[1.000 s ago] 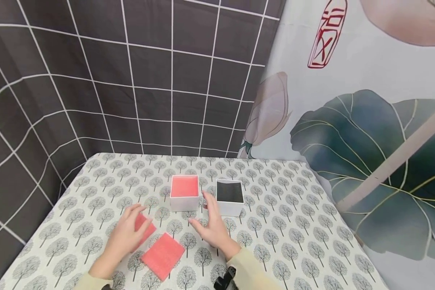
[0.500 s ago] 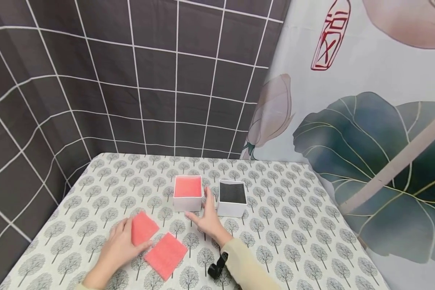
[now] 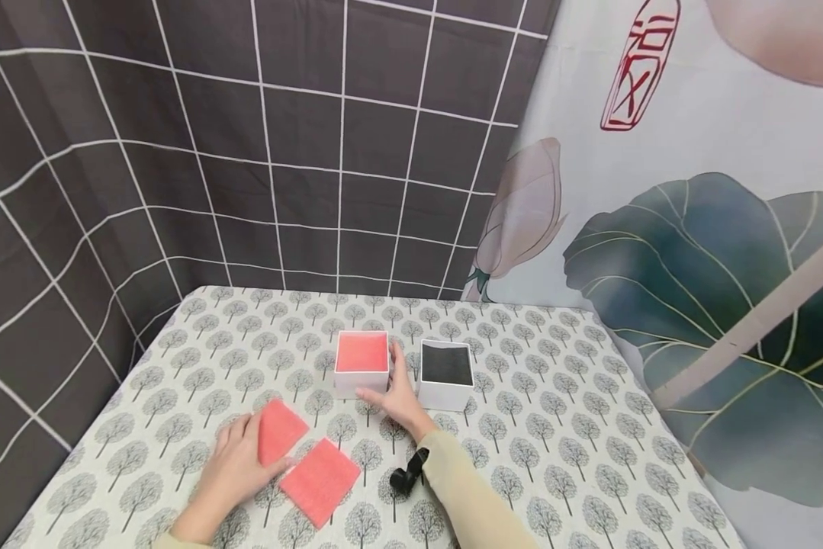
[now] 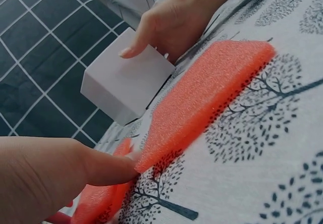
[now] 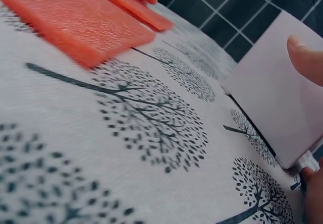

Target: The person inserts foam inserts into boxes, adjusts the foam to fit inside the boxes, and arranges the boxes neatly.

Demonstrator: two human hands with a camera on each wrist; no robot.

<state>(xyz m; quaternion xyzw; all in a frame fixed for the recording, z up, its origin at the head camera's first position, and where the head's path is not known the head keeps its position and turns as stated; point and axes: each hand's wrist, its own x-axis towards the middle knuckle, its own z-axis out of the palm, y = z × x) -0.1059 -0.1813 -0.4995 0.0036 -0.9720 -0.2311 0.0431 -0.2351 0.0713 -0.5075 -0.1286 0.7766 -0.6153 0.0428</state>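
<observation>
In the head view, my left hand (image 3: 236, 465) holds the left-hand pink foam sheet (image 3: 281, 431), fingers along its left edge and thumb near its lower corner. A second pink foam sheet (image 3: 322, 480) lies flat on the cloth, just right of that thumb. My right hand (image 3: 404, 402) grips a white square box (image 3: 361, 383) with pink inside, thumb against the front wall and fingers along the right side. From the left wrist view, the thumb (image 4: 65, 161) sits at the near corner of the flat sheet (image 4: 207, 77).
Right of the gripped box stands a second white box (image 3: 445, 396) with black inside. A black strap piece (image 3: 409, 474) hangs by the right sleeve. Tree-print cloth (image 3: 548, 457) covers the table, with a dark grid curtain (image 3: 301, 191) behind.
My right hand has come left onto the pink-filled box and taken hold of it. My left hand has shifted from over the left foam sheet to its left edge.
</observation>
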